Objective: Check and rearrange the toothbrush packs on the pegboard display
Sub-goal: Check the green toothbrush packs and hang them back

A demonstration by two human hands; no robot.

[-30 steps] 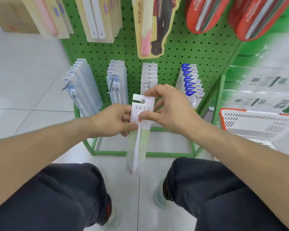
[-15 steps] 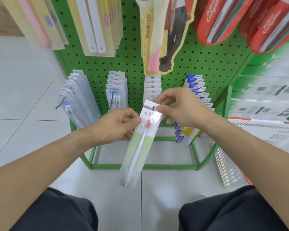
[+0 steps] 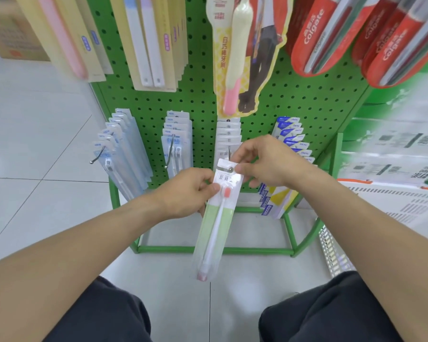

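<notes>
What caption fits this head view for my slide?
Both hands, left hand and right hand, hold a green toothbrush pack at a hook on the pegboard.

Cardboard box (image 3: 13,33) on white tiled floor (image 3: 35,149), far left; white basket (image 3: 391,213) right.

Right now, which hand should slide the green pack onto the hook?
Right hand: it pinches the green pack at its hang hole, at the hook tip. Left hand only steadies it lower down.
</notes>
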